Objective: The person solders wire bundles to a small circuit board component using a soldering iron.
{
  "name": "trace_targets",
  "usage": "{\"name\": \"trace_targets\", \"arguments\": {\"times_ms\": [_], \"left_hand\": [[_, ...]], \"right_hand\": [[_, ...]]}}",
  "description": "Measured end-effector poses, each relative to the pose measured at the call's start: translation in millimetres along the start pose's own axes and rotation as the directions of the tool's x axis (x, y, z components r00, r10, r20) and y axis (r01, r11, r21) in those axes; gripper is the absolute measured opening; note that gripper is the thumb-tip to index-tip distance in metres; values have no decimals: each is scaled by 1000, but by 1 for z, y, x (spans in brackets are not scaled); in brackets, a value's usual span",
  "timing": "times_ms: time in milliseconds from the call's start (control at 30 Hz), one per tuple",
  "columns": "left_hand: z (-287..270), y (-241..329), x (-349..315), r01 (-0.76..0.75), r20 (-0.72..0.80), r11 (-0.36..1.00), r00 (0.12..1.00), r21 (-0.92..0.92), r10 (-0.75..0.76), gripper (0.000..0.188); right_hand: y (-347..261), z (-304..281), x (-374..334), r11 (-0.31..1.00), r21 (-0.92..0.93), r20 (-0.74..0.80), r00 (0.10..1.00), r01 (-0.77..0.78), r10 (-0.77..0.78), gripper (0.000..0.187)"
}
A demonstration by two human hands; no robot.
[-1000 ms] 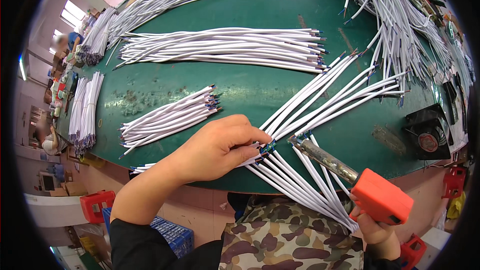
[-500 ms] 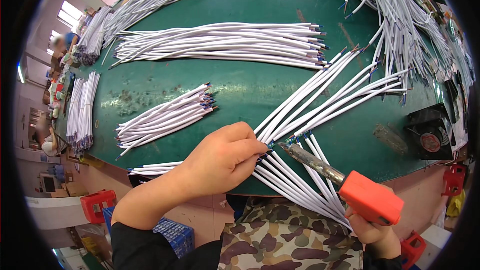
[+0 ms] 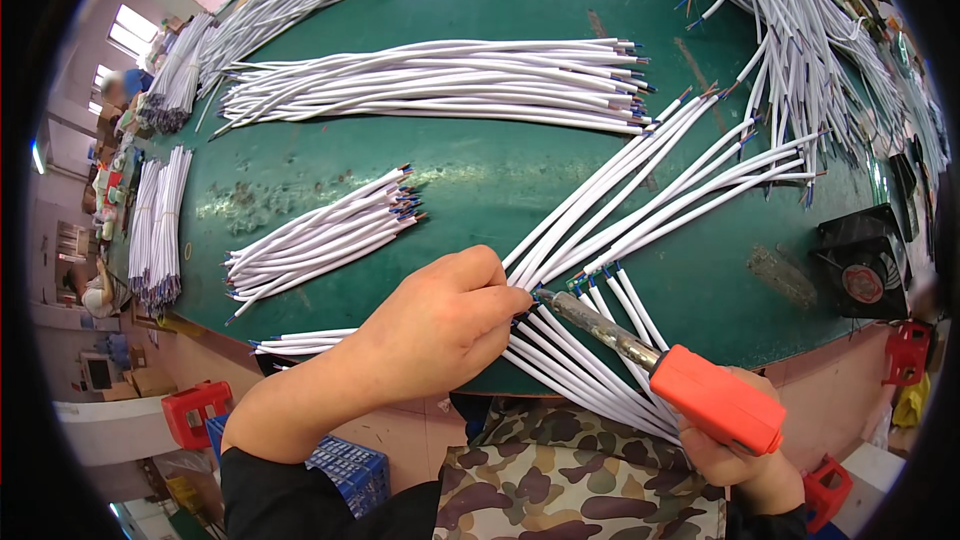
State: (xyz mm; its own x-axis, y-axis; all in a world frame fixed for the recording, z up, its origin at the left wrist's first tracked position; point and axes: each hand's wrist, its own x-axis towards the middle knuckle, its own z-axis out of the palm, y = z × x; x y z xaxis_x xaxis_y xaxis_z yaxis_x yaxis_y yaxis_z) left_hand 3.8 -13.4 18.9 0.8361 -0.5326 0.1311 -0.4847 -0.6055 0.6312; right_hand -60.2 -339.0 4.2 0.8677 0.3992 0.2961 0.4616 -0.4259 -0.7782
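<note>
Soldering iron point(image 3: 700, 387) | gripped in right hand point(image 3: 712, 455) | tip beside left hand point(image 3: 455, 322)

Lighting: bright, we record; glowing windows point(image 3: 132, 32) and a lit tube point(image 3: 37, 157) at left. Glare: pale sheen on the green tabletop point(image 3: 470, 172). Shadows: soft, beneath the white cables point(image 3: 430, 88). Distortion: we note bowed edges, blackened corners.

On the table point(image 3: 500, 165) we have one cable bundle point(image 3: 325, 232) behind-left of our left hand point(image 3: 445, 320), second bundle point(image 3: 430, 85) farther back, fan point(image 3: 858, 265) far right; soldering iron point(image 3: 625, 345), in our right hand point(image 3: 715, 455), crosses over loose cables point(image 3: 642, 309).
</note>
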Motion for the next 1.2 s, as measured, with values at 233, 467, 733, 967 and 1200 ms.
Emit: {"name": "trace_targets", "arguments": {"times_ms": [233, 467, 733, 967, 1200], "left_hand": [[-2, -1, 3, 0, 24, 1000, 1000, 0, 0, 26], [-1, -2, 5, -8, 20, 1000, 1000, -3, 8, 25], [-1, -2, 3, -22, 34, 999, 999, 43, 21, 24], [-1, -1, 5, -39, 39, 996, 999, 78, 36, 25], [-2, 1, 5, -26, 38, 997, 999, 75, 23, 25]], "right_hand": [[9, -6, 3, 984, -66, 181, 972, 166, -152, 50], [16, -4, -3, 991, 15, 140, 981, 131, -132, 51], [8, -6, 2, 992, -26, 171, 978, 123, -117, 59], [5, -7, 10, 994, 38, 169, 980, 104, -109, 64], [-2, -6, 6, 990, 113, 126, 989, -88, 74, 32]]}}
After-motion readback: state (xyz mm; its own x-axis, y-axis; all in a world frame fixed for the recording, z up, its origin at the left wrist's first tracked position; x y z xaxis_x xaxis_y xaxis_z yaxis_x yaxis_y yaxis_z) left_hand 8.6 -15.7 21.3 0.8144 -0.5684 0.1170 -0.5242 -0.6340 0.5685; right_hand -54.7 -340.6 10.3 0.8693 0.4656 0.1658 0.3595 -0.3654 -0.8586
